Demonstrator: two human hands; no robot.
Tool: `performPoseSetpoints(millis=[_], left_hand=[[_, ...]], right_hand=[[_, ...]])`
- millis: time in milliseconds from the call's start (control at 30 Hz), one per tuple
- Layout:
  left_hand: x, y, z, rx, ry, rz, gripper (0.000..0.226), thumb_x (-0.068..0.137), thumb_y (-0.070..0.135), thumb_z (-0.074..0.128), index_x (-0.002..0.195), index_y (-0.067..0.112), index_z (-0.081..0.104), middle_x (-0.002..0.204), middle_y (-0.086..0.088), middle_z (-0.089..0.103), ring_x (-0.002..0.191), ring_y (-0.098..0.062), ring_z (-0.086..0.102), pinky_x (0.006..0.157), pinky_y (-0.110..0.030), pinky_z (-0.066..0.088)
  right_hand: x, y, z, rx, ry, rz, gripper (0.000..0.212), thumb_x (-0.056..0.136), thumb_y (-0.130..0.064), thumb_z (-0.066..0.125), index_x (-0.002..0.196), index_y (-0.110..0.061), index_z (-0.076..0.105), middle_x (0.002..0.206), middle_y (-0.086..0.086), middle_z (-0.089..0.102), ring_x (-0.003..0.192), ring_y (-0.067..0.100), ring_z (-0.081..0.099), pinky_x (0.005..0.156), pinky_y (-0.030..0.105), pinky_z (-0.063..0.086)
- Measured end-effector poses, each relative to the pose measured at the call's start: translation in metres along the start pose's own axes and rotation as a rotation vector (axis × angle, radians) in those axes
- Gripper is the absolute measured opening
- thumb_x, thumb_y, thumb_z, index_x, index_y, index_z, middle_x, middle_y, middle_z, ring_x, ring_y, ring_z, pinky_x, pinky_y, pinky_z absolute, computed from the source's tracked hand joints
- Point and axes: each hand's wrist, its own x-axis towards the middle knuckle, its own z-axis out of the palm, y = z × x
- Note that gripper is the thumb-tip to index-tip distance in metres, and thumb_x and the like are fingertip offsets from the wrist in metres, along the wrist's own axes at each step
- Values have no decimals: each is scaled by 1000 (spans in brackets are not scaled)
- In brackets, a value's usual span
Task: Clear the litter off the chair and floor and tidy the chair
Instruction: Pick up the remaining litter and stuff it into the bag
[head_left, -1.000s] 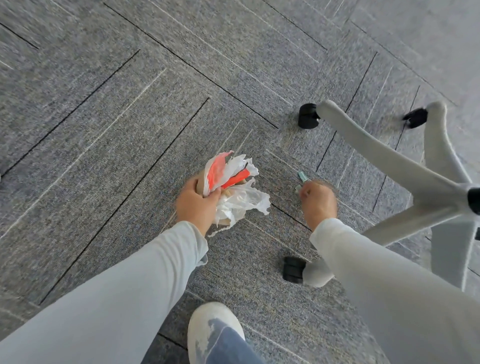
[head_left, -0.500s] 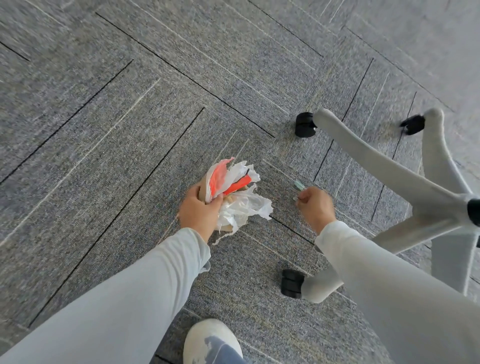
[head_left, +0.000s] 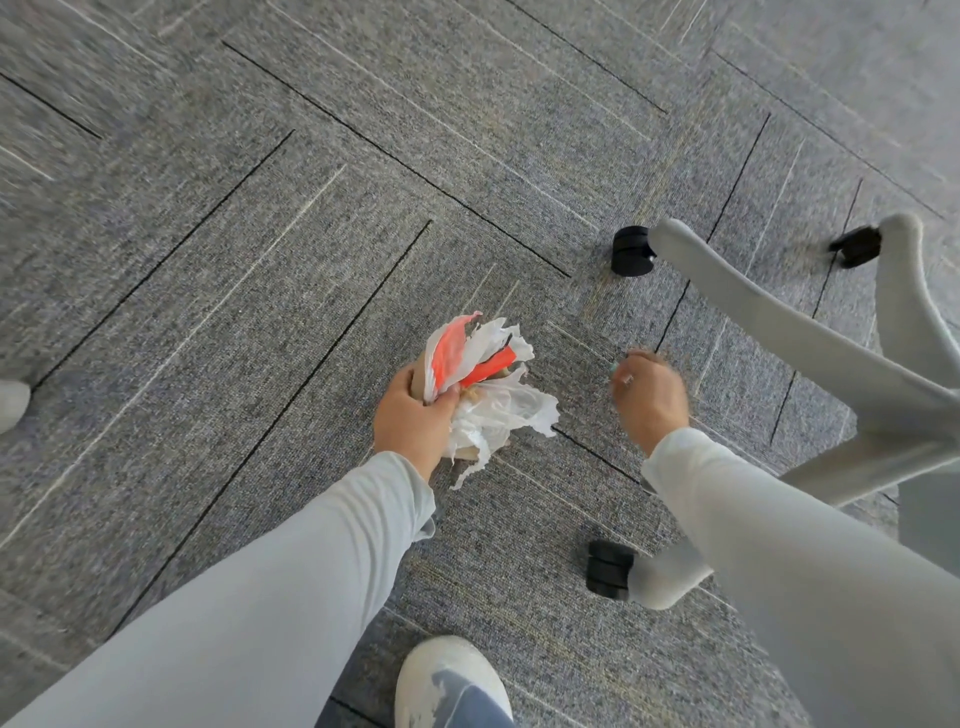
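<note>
Your left hand (head_left: 415, 423), in the middle of the frame, is clenched around a crumpled bundle (head_left: 485, 384) of white plastic film, red-orange wrapper strips and a bit of brown paper. The bundle sticks up and to the right out of your fist, and a torn white strip hangs from its lower edge over the grey carpet-tile floor (head_left: 260, 234).

Your right hand (head_left: 652, 402) sits just right of the bundle, apart from it. Its fingers are curled in and pinch a small teal scrap (head_left: 615, 367). Only a sliver of the scrap shows at the fingertips, and blur hides the rest.

The light grey star-shaped chair base (head_left: 779, 332) fills the right side of the frame, with one leg slanting past just beyond your right hand. One black caster (head_left: 631, 251) stands at the upper centre-right, a blurred one (head_left: 857, 247) at the upper right, and a third (head_left: 608, 569) at the lower centre-right beside your right sleeve. The toe of your white shoe (head_left: 447, 675), with a blue denim hem over it, shows at the bottom centre.
</note>
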Motion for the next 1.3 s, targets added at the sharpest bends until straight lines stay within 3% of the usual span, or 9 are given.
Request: performPoseSetpoints(millis=[133, 367, 633, 700, 800, 867, 1000, 1133, 1300], left_hand=[[2, 0, -8, -23, -12, -26, 20, 81, 22, 68, 97, 25, 57, 86, 8, 64, 80, -15, 64, 76, -32, 53], [4, -3, -19, -16, -1, -30, 20, 81, 23, 68, 98, 21, 57, 88, 2, 66, 80, -18, 64, 75, -34, 54], [-4, -4, -28, -59, -9, -28, 24, 81, 22, 69, 101, 25, 56, 88, 9, 64, 80, -12, 63, 75, -30, 52], [-6, -5, -31, -65, -14, -38, 24, 81, 23, 68, 101, 25, 56, 93, 4, 66, 83, -15, 64, 78, -33, 53], [-13, -5, -37, -77, 3, -47, 26, 81, 25, 68, 104, 22, 57, 96, 2, 67, 83, -17, 65, 78, -35, 54], [-22, -3, -43, -100, 21, -54, 27, 81, 27, 68, 105, 19, 57, 97, -1, 68, 80, -17, 65, 74, -33, 53], [-43, -1, -65, -173, 27, -59, 34, 82, 29, 67, 110, 16, 56, 91, 3, 66, 80, -18, 64, 77, -32, 51], [-68, -3, -77, -250, -30, -25, 35, 84, 33, 63, 116, 20, 54, 102, -2, 68, 92, -25, 67, 82, -44, 56], [-86, -14, -68, -314, -75, -95, 24, 81, 23, 69, 102, 16, 58, 106, -15, 68, 94, -35, 67, 79, -57, 54]], right_hand=[[-1, -1, 8, -11, 52, 13, 15, 81, 2, 57, 80, -12, 62, 87, 1, 54, 76, 25, 52, 72, 36, 48], [7, 1, 9, 78, 1, 153, 28, 81, 5, 53, 72, -21, 57, 83, 1, 58, 75, 22, 56, 72, 33, 48], [-6, -1, -1, 341, -77, 336, 9, 79, -4, 65, 86, -10, 65, 84, 3, 63, 68, 14, 56, 71, 29, 54], [-14, -15, -7, 542, -130, 389, 10, 79, -5, 65, 88, -9, 63, 87, 6, 64, 73, 13, 59, 65, 24, 52], [-31, -59, -18, 1170, -356, 518, 11, 77, -1, 64, 87, -6, 62, 97, 9, 62, 83, 14, 64, 65, 21, 55], [-44, -94, -26, 1331, -527, 419, 9, 77, 1, 62, 84, -5, 61, 91, 9, 61, 72, 11, 64, 60, 18, 53], [-87, -155, -33, 1064, -633, 7, 11, 74, 0, 67, 75, -10, 63, 71, 3, 63, 62, 10, 60, 63, 19, 53], [-134, -169, -14, 527, -310, -297, 10, 70, -8, 75, 75, -16, 70, 72, -1, 68, 66, 12, 60, 68, 25, 53], [-158, -146, 1, 218, -34, -539, 15, 74, -7, 67, 82, -18, 75, 78, 4, 64, 83, 25, 46, 74, 32, 42]])
